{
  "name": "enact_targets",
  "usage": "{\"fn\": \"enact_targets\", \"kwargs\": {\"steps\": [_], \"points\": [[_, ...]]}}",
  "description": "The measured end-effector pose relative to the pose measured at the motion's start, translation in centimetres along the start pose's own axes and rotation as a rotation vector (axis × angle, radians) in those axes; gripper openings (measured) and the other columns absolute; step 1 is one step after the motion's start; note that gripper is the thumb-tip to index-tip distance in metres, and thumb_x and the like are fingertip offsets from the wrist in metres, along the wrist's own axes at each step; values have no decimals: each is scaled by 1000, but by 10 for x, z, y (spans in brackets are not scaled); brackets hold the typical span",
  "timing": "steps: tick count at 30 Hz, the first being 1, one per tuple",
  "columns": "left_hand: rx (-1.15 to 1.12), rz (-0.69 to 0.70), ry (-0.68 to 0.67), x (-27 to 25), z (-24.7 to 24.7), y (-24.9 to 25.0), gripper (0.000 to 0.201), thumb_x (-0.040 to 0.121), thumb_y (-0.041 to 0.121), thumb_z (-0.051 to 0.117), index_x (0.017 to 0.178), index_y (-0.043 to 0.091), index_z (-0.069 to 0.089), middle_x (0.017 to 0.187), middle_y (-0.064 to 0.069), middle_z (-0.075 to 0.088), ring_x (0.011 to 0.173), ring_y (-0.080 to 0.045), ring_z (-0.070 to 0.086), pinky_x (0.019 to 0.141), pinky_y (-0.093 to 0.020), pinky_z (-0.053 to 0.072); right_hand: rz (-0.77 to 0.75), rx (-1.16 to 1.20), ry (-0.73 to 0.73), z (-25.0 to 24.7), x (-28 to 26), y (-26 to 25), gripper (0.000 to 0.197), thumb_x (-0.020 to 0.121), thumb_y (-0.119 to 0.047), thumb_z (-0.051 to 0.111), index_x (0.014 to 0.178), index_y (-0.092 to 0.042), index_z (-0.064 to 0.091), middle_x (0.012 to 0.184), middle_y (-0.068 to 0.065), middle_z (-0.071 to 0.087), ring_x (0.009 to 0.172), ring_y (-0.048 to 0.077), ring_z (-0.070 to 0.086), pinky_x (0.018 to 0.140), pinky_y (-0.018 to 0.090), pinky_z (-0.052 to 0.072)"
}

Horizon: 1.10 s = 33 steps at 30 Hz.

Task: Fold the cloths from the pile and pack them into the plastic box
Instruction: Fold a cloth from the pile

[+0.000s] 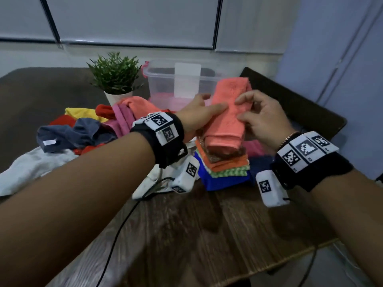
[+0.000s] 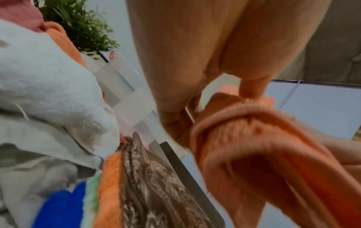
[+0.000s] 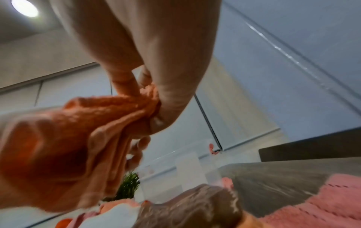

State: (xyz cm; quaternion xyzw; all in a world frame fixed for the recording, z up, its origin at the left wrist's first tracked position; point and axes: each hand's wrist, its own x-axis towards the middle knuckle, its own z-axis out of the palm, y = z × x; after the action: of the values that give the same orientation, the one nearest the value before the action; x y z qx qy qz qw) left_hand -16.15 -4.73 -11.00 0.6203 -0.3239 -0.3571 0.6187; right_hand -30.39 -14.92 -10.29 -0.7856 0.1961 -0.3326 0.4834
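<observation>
A coral cloth, folded into a long strip, is held in the air between both hands. My left hand grips its left edge, thumb on top and fingers beneath. My right hand pinches the right edge between thumb and fingers. The strip hangs just above a stack of folded cloths, with a brown patterned one on top. The clear plastic box stands behind with something pink at its bottom. The wrist views show the coral cloth bunched in the left hand and the right hand.
A loose pile of cloths in several colours lies to the left, with a white cloth in front of it. A potted plant stands left of the box. A pink cloth lies right of the stack. A black cable crosses the wooden table.
</observation>
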Motion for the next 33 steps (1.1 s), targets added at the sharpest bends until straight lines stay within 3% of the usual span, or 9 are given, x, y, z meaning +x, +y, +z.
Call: {"fn": "enact_targets", "kwargs": {"steps": [4,7,9,11,14,19,23,27,33], "points": [[8,31,23,16,19,-11,59,84,18,76,131,19,40,101,-18,67,69,-29,68,63,-43,60,71,78,216,-25,15,15,28,82,-1,74,92,-27,74,109,8,69,90,35,71,79,58,58],[274,134,117,33,31,-16,50,87,28,69,129,17,45,102,-13,65,91,-36,68,83,-49,57,176,59,312,-41,26,40,24,77,-9,79,92,-27,76,96,9,73,82,38,73,75,60,58],[625,211,92,40,34,-20,34,97,23,55,129,13,48,111,-10,64,106,-32,63,95,-40,50,220,-15,392,-49,33,55,25,74,-14,80,95,-28,77,90,4,73,74,29,74,73,50,61],[1051,260,-62,38,32,-29,31,99,26,50,127,16,58,121,-7,65,111,-28,61,92,-31,45,281,-52,453,-56,40,71,25,76,-13,80,97,-26,76,85,3,73,64,21,71,70,41,62],[1374,222,-312,26,29,-41,34,98,36,51,130,28,61,128,-3,62,114,-27,59,94,-32,45,409,-18,462,-61,47,94,22,76,-10,79,88,-28,74,86,6,73,68,24,73,72,45,62],[1400,195,-352,19,26,-45,38,101,39,45,137,33,54,130,-7,58,114,-28,57,94,-36,47,545,-427,138,-64,50,127,10,78,-12,78,83,-15,70,81,6,72,63,17,70,58,27,60],[1413,182,-362,23,23,-47,39,101,39,45,139,34,52,133,-6,56,115,-27,57,93,-34,45,530,-932,-153,-64,53,132,12,76,-34,79,84,-26,74,89,-1,72,81,20,67,79,33,56],[1421,174,-378,27,24,-48,40,101,40,45,140,35,50,136,-5,54,118,-26,55,95,-34,45,408,-1206,-217,-67,63,131,30,68,-53,72,83,-27,76,97,1,72,94,28,63,88,40,53],[1432,213,-433,29,23,-54,40,100,40,44,139,35,51,138,-3,55,117,-25,56,98,-41,47,232,-1595,-247,-61,58,120,48,83,-67,54,116,-34,68,146,6,39,135,36,29,108,57,24]]}}
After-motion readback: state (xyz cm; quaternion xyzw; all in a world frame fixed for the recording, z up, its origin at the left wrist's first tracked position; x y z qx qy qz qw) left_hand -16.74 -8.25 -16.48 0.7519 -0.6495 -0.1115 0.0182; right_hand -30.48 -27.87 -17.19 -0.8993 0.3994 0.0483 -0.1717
